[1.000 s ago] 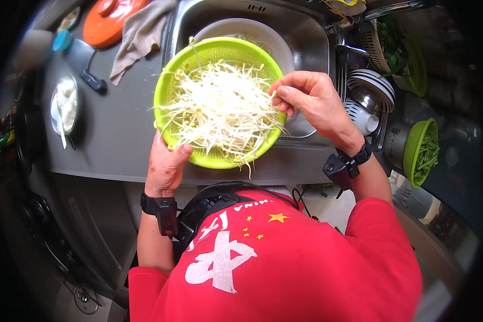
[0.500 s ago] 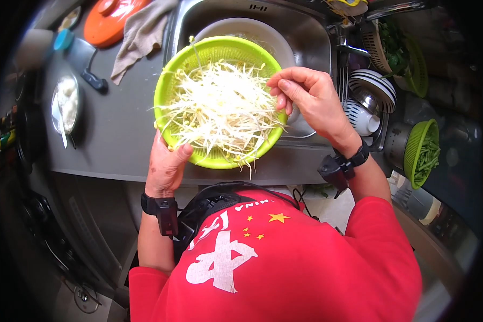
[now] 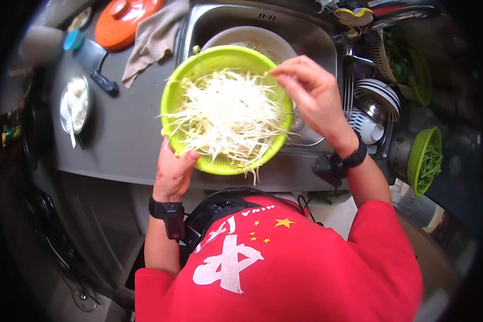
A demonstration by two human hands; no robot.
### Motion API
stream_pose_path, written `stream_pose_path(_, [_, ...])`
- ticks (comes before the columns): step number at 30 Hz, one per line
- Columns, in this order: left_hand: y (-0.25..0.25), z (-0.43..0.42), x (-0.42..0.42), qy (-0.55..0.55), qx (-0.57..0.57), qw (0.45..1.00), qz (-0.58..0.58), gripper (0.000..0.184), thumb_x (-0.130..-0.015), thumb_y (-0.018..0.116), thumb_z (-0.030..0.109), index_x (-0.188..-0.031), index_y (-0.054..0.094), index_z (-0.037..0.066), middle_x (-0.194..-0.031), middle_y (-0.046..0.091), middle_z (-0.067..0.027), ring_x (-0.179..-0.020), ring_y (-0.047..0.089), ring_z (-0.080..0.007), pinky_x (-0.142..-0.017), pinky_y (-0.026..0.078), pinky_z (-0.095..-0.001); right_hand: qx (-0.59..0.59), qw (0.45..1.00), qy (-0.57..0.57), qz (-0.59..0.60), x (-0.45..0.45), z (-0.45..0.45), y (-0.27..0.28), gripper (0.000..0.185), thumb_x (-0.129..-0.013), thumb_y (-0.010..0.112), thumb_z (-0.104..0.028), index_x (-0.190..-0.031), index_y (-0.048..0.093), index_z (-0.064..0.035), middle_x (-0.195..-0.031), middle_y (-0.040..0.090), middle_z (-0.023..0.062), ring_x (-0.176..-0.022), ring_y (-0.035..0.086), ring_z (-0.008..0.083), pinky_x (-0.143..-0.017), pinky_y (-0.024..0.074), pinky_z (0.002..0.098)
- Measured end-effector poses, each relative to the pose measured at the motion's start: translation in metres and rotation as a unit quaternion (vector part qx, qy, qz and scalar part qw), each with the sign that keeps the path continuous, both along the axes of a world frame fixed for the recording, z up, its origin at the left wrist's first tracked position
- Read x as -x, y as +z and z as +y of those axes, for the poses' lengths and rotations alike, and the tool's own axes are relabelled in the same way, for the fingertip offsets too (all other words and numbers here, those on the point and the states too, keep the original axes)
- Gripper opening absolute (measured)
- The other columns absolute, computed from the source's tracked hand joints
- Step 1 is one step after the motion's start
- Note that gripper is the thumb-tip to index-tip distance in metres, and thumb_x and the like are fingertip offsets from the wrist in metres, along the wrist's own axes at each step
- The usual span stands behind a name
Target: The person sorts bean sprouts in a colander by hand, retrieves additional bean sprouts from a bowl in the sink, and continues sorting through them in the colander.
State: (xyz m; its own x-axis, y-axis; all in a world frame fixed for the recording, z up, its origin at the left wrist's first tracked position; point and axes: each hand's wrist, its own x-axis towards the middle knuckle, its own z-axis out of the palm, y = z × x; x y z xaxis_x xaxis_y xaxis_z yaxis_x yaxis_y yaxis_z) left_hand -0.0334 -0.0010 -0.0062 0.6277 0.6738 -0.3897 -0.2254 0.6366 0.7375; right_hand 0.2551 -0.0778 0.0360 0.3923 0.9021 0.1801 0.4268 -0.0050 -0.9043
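Bean sprouts (image 3: pixel 228 112) lay heaped in the green colander (image 3: pixel 228 60), the left hand (image 3: pixel 173 173) holding its near-left rim, while the right hand (image 3: pixel 312 90), fingers narrowed on what I couldn't tell, had moved toward its far-right rim, apparently leaving the heap untouched.

The smooth dark-grey worktop (image 3: pixel 112 139) I'm looking at has a rectangular stainless-steel sink (image 3: pixel 317 45) let into it. Just left of that lies a crumpled beige cloth (image 3: pixel 153 43), up against a round, bright orange lid (image 3: pixel 126 27) with a knob (image 3: pixel 118 7) on top. Next along I can see a broad metal cleaver (image 3: pixel 94 56) with a stout black handle (image 3: pixel 104 83), and nearer the front sits a small, shiny silver-coloured bowl (image 3: pixel 89 104)
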Motion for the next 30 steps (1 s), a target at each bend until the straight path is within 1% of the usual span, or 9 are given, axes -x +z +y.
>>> stream_pose_path(3, [-0.008, 0.004, 0.021, 0.018, -0.021, 1.000, 0.005, 0.077, -0.083, 0.081, 0.015, -0.144, 0.038, 0.000, -0.139, 0.054, -0.0121, -0.128, 0.052, -0.0258, -0.111, 0.038, -0.0401, 0.115, 0.983, -0.084, 0.119, -0.038, 0.015, -0.031, 0.014, -0.091, 0.062, -0.005, -0.100, 0.073, 0.0000, -0.088, 0.070, 0.0093, -0.074, 0.062, 0.0086, -0.066, 0.0505, 0.0243])
stream_pose_path(7, [-0.005, 0.013, 0.055, 0.037, -0.092, 0.994, 0.055, 0.080, -0.087, 0.077, 0.030, -0.148, 0.033, 0.003, -0.146, 0.047, -0.0118, -0.133, 0.048, -0.0287, -0.112, 0.038, -0.0456, 0.261, 0.964, -0.013, -0.050, -0.079, 0.034, -0.124, 0.037, -0.085, 0.072, -0.023, -0.111, 0.069, 0.0026, -0.103, 0.072, 0.0168, -0.093, 0.070, 0.0264, -0.085, 0.0541, 0.0354])
stream_pose_path(8, [0.000, 0.015, 0.061, 0.048, -0.097, 0.992, 0.068, 0.084, -0.086, 0.078, 0.033, -0.149, 0.033, 0.003, -0.147, 0.046, -0.0120, -0.134, 0.047, -0.0291, -0.112, 0.037, -0.0468, 0.297, 0.953, 0.024, -0.051, -0.083, 0.039, -0.146, 0.073, -0.078, 0.079, -0.033, -0.135, 0.053, 0.0036, -0.130, 0.059, 0.0258, -0.123, 0.057, 0.0378, -0.104, 0.0450, 0.0435])
stream_pose_path(11, [0.015, 0.017, 0.067, 0.094, -0.093, 0.989, 0.070, 0.084, -0.082, 0.082, 0.031, -0.146, 0.036, 0.000, -0.144, 0.050, -0.0122, -0.131, 0.049, -0.0280, -0.112, 0.036, -0.0427, 0.392, 0.909, 0.019, -0.142, -0.066, 0.057, -0.181, 0.113, -0.070, 0.085, -0.040, -0.153, 0.021, 0.0025, -0.152, 0.030, 0.0336, -0.144, 0.030, 0.0422, -0.116, 0.0312, 0.0467])
stream_pose_path(16, [0.013, 0.020, 0.085, 0.126, -0.099, 0.983, 0.088, 0.087, -0.082, 0.082, 0.035, -0.147, 0.035, 0.001, -0.144, 0.049, -0.0122, -0.131, 0.049, -0.0281, -0.112, 0.036, -0.0446, 0.444, 0.893, -0.031, -0.057, -0.022, 0.074, -0.214, 0.150, -0.055, 0.091, -0.057, -0.158, -0.008, -0.0117, -0.159, -0.011, 0.0338, -0.141, 0.006, 0.0650, -0.112, 0.0192, 0.0704])
stream_pose_path(23, [0.010, 0.017, 0.086, 0.118, -0.105, 0.982, 0.100, 0.087, -0.084, 0.079, 0.038, -0.148, 0.034, 0.001, -0.146, 0.047, -0.0125, -0.133, 0.048, -0.0290, -0.113, 0.036, -0.0464, 0.484, 0.866, 0.074, -0.103, 0.039, 0.093, -0.208, 0.149, -0.053, 0.091, -0.058, -0.159, -0.006, -0.0218, -0.161, -0.010, 0.0280, -0.139, 0.011, 0.0656, -0.108, 0.0291, 0.0719])
stream_pose_path(27, [0.014, 0.015, 0.078, 0.138, -0.089, 0.982, 0.096, 0.088, -0.081, 0.083, 0.035, -0.146, 0.036, 0.001, -0.144, 0.050, -0.0112, -0.130, 0.050, -0.0272, -0.111, 0.038, -0.0431, 0.466, 0.846, 0.104, -0.239, 0.032, 0.086, -0.235, 0.095, -0.077, 0.078, -0.027, -0.156, 0.026, -0.0212, -0.162, 0.005, 0.0285, -0.143, 0.017, 0.0582, -0.103, 0.0407, 0.0672])
stream_pose_path(28, [0.016, 0.014, 0.076, 0.140, -0.088, 0.982, 0.094, 0.088, -0.081, 0.083, 0.035, -0.146, 0.036, 0.001, -0.144, 0.050, -0.0110, -0.131, 0.049, -0.0272, -0.111, 0.037, -0.0432, 0.382, 0.836, 0.105, -0.378, 0.029, 0.080, -0.236, 0.059, -0.078, 0.067, -0.007, -0.136, 0.057, -0.0136, -0.149, 0.037, 0.0316, -0.134, 0.040, 0.0505, -0.097, 0.0492, 0.0567])
stream_pose_path(30, [0.017, 0.014, 0.076, 0.140, -0.088, 0.982, 0.090, 0.087, -0.081, 0.083, 0.035, -0.147, 0.036, 0.001, -0.144, 0.049, -0.0107, -0.131, 0.049, -0.0271, -0.111, 0.037, -0.0434, 0.353, 0.888, 0.087, -0.282, 0.008, 0.082, -0.238, 0.042, -0.077, 0.065, -0.004, -0.119, 0.065, -0.0085, -0.131, 0.051, 0.0300, -0.121, 0.053, 0.0464, -0.094, 0.0510, 0.0524])
